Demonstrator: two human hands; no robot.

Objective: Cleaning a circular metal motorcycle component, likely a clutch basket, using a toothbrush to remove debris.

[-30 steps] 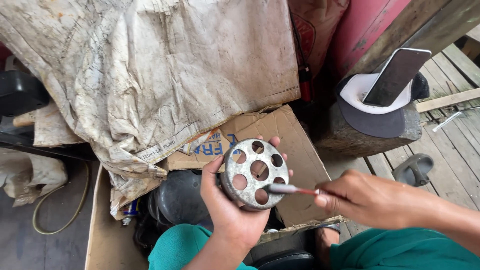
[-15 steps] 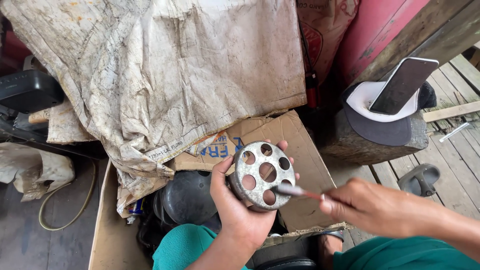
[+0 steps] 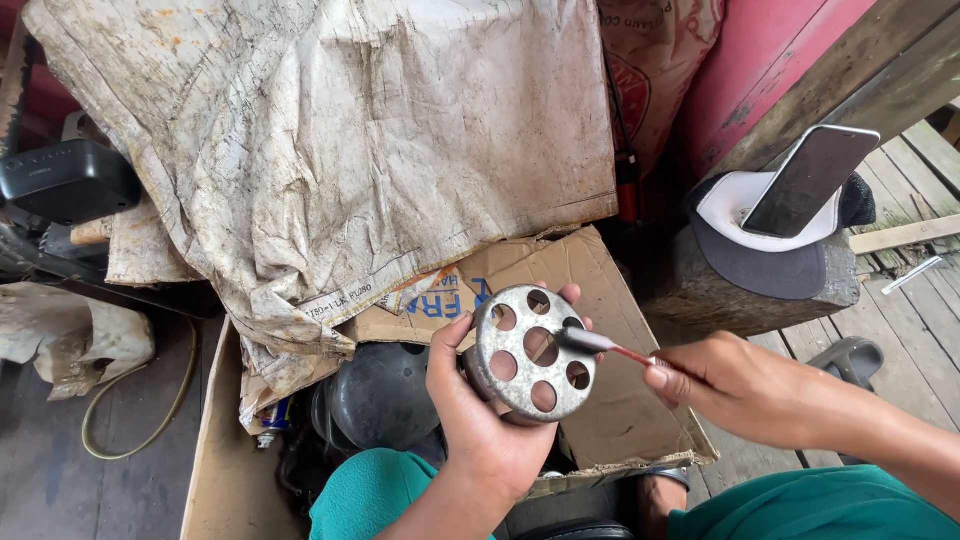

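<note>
I see a round metal disc (image 3: pixel 530 354) with several round holes held upright near the middle of the view, a little toward 5 o'clock from centre, its flat face turned up to the camera. The left hand (image 3: pixel 480 420) has its grip clamped on the disc, thumb on the rim at 9 o'clock and fingertips showing past the far edge at 1 o'clock. The right hand (image 3: pixel 745 385) comes in from 3 o'clock with its grip closed on a thin red-handled brush (image 3: pixel 610 347), whose tip touches the disc's face near the 2 o'clock edge. Just behind the disc lies flattened brown cardboard (image 3: pixel 590 290). At 8 o'clock from it sits a dark rounded part (image 3: pixel 385 395), partly hidden. A large stained, creased sheet (image 3: pixel 330 150) covers the space from 10 to 12 o'clock. Out at 2 o'clock a wooden block (image 3: pixel 700 290) carries a cap (image 3: pixel 765 250) with a phone (image 3: pixel 810 180) leaning on it.
</note>
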